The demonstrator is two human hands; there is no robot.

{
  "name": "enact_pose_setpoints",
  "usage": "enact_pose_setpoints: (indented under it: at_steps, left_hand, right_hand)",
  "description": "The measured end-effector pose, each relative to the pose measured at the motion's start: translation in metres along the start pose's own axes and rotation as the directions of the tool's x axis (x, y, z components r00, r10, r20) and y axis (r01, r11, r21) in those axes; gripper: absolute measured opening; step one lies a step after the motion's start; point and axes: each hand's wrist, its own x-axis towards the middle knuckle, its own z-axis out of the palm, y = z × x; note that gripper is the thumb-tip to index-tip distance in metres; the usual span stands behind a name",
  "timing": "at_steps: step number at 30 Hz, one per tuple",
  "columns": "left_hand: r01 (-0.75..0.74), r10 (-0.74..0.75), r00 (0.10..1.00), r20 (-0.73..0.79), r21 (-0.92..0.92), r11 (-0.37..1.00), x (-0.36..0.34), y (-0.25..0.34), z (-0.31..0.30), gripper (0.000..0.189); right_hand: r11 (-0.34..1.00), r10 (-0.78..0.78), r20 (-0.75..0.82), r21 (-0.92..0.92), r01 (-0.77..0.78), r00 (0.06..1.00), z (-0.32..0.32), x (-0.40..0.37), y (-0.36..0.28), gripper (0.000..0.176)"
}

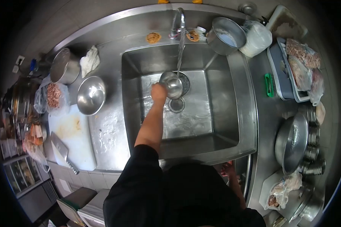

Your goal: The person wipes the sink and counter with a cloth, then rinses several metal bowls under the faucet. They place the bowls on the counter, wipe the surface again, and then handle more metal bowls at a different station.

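My left hand point(159, 92) grips the rim of a small metal bowl point(172, 86) inside the sink point(223, 98). The bowl is tilted below the faucet point(182, 19), and a stream of running water point(180, 56) falls toward it. Partly behind the bowl is a round dark metal piece point(185, 82), and just in front lies a round drain fitting point(176, 105). Low beside the sink's front edge, my right hand point(227, 169) hangs with its fingers loosely apart and nothing visible in them.
Left of the sink are a steel bowl point(91, 95), a white cutting board point(77, 140), a cleaver point(60, 149) and a bag of chopped meat point(53, 96). To the right stand a pot point(225, 38), a green brush point(269, 85), bagged meat point(301, 70) and a large basin point(291, 143).
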Motion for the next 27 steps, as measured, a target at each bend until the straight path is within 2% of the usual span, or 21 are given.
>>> enact_pose_setpoints:
  at_steps: [1, 2, 4, 5, 7, 8, 10, 11, 13, 14, 16, 17, 18, 19, 20, 21, 22, 23, 25, 27]
  left_hand:
    - [-0.044, 0.046, 0.998, -0.045, 0.041, 0.998, 0.009, 0.013, -0.002, 0.022]
    - [-0.054, 0.055, 0.998, -0.028, 0.042, 0.998, 0.018, 0.026, -0.005, 0.022]
    - [-0.28, 0.282, 0.959, 0.0, 0.133, 0.951, 0.033, 0.044, 0.0, 0.015]
    - [-0.289, 0.29, 0.957, 0.014, 0.133, 0.948, 0.038, 0.051, 0.006, 0.015]
    - [-0.528, 0.516, 0.849, 0.112, 0.236, 0.816, 0.044, 0.059, 0.019, 0.014]
    - [-0.535, 0.52, 0.845, 0.126, 0.235, 0.812, 0.043, 0.062, 0.025, 0.014]
    - [-0.541, 0.512, 0.84, 0.18, 0.203, 0.816, 0.039, 0.072, 0.023, 0.015]
    - [-0.542, 0.51, 0.839, 0.191, 0.208, 0.814, 0.04, 0.074, 0.021, 0.015]
    - [-0.453, 0.419, 0.89, 0.177, 0.259, 0.853, 0.05, 0.075, 0.019, 0.017]
    - [-0.453, 0.42, 0.891, 0.175, 0.264, 0.852, 0.059, 0.07, 0.023, 0.017]
    - [-0.424, 0.359, 0.897, 0.258, 0.274, 0.863, 0.077, 0.045, 0.042, 0.019]
    - [-0.426, 0.362, 0.897, 0.255, 0.272, 0.863, 0.08, 0.034, 0.046, 0.019]
    - [-0.313, 0.246, 0.919, 0.307, 0.19, 0.931, 0.081, 0.022, 0.049, 0.018]
    - [-0.185, 0.132, 0.921, 0.366, 0.113, 0.976, 0.08, 0.011, 0.054, 0.02]
    - [-0.185, 0.134, 0.922, 0.362, 0.108, 0.977, 0.076, 0.0, 0.059, 0.02]
    - [0.017, 0.01, 0.899, 0.438, -0.058, 0.998, 0.071, -0.012, 0.067, 0.021]
    - [0.23, -0.091, 0.844, 0.528, -0.203, 0.952, 0.064, -0.017, 0.065, 0.023]
    - [0.232, -0.09, 0.846, 0.525, -0.209, 0.95, 0.056, -0.021, 0.065, 0.023]
    - [0.425, -0.158, 0.832, 0.532, -0.428, 0.798, 0.036, -0.021, 0.062, 0.024]
    - [0.454, -0.164, 0.84, 0.517, -0.504, 0.735, 0.022, -0.027, 0.067, 0.025]
  right_hand:
    - [1.0, 0.014, -0.024, -0.01, -0.014, 1.0, 0.0, -0.004, 0.001, 0.023]
    - [1.0, 0.029, -0.03, 0.002, -0.029, 0.999, -0.001, -0.003, 0.007, 0.023]
    - [0.997, 0.065, -0.027, -0.045, -0.067, 0.997, -0.003, 0.001, 0.019, 0.025]
    - [0.996, 0.078, -0.029, -0.035, -0.079, 0.996, -0.004, 0.003, 0.022, 0.025]
    - [0.994, 0.106, -0.029, -0.018, -0.106, 0.994, -0.002, 0.003, 0.026, 0.025]
    - [0.993, 0.118, -0.027, -0.01, -0.119, 0.993, -0.001, 0.004, 0.027, 0.025]
    - [1.0, 0.012, -0.059, 0.01, -0.012, 0.998, 0.0, 0.01, 0.035, 0.024]
    - [0.998, 0.058, -0.013, -0.003, -0.058, 0.998, 0.001, 0.017, 0.035, 0.023]
    - [0.998, 0.058, -0.007, -0.004, -0.058, 0.998, 0.005, 0.017, 0.026, 0.024]
    - [0.999, 0.048, -0.013, -0.002, -0.048, 0.999, 0.006, 0.018, 0.02, 0.024]
    - [1.0, -0.008, 0.011, 0.027, 0.008, 1.0, 0.005, 0.035, 0.023, 0.027]
    - [0.998, -0.041, -0.005, -0.054, 0.04, 0.999, 0.004, 0.04, 0.022, 0.027]
    - [0.988, -0.075, -0.021, -0.135, 0.071, 0.997, 0.003, 0.042, 0.018, 0.027]
    - [0.988, -0.08, -0.025, -0.135, 0.076, 0.996, 0.001, 0.042, 0.014, 0.027]
    - [0.991, -0.106, 0.006, -0.077, 0.107, 0.994, -0.001, 0.041, 0.009, 0.023]
    - [0.99, -0.136, 0.037, -0.02, 0.137, 0.99, -0.003, 0.039, 0.002, 0.019]
    - [0.99, -0.142, 0.034, -0.023, 0.142, 0.989, -0.004, 0.031, -0.008, 0.019]
    - [0.979, -0.192, 0.041, -0.064, 0.195, 0.98, -0.004, 0.022, -0.017, 0.019]
    - [0.961, -0.248, 0.053, -0.113, 0.252, 0.967, -0.002, 0.005, -0.032, 0.019]
    - [0.997, -0.064, -0.046, 0.039, 0.066, 0.997, 0.004, -0.008, -0.045, 0.022]
